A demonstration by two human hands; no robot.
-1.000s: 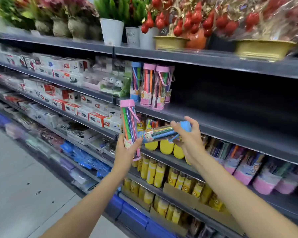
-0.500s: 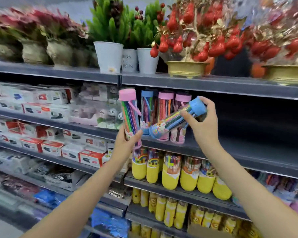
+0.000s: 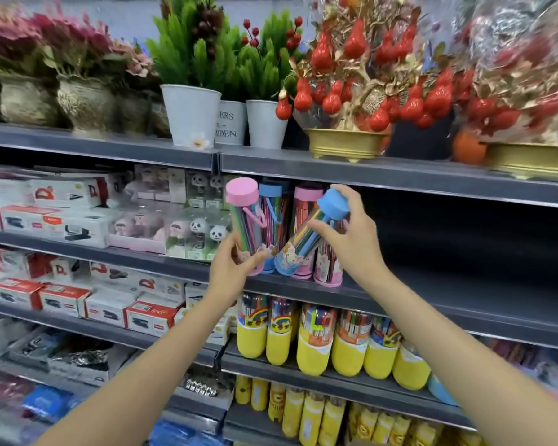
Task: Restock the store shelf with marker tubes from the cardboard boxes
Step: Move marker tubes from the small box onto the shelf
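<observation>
My left hand (image 3: 231,268) grips the base of the pink-capped tube (image 3: 245,220), upright now and lifted from waist height to the shelf (image 3: 432,294) edge, at nine o'clock of the standing tubes (image 3: 306,233). My right hand (image 3: 351,239) pinches the blue-capped tube (image 3: 306,236) near its cap, which has swung from lying level to leaning, base down toward seven o'clock, just above the shelf. Both have arrived; setting down looks next, into the bare stretch at three o'clock.

1. White plant pots (image 3: 191,114) with green sprigs stand on the top shelf.
2. A gold planter (image 3: 345,143) with red ornaments sits beside them.
3. Boxed staplers (image 3: 149,315) fill the left shelves.
4. Panda figurines (image 3: 198,233) stand behind clear packaging.
</observation>
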